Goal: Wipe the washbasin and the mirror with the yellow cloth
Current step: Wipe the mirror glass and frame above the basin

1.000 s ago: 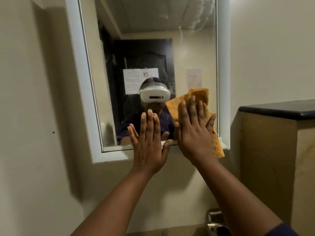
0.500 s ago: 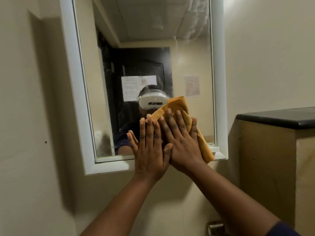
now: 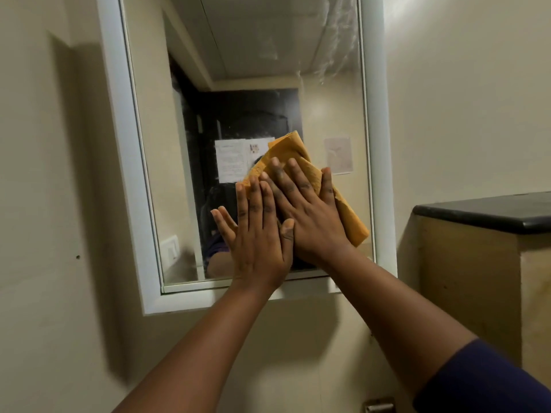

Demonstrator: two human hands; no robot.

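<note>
The mirror [image 3: 247, 70] in a white frame [image 3: 119, 138] hangs on the beige wall. The yellow cloth [image 3: 347, 213] lies flat against the lower middle of the glass. My right hand [image 3: 307, 210] presses on the cloth with its fingers spread. My left hand [image 3: 258, 234] rests flat on the glass right beside it, its fingertips touching the cloth's left edge and its thumb against my right hand. Smears show at the mirror's top right. The washbasin is out of view.
A beige cabinet with a dark top [image 3: 489, 210] stands close on the right, reaching up to the mirror's lower part. A metal fitting [image 3: 378, 406] shows at the bottom edge. Bare wall [image 3: 44, 204] lies to the left.
My right hand has slid the cloth left and up across the glass, from the lower right corner toward the middle. My left hand has shifted up onto the glass beside it.
</note>
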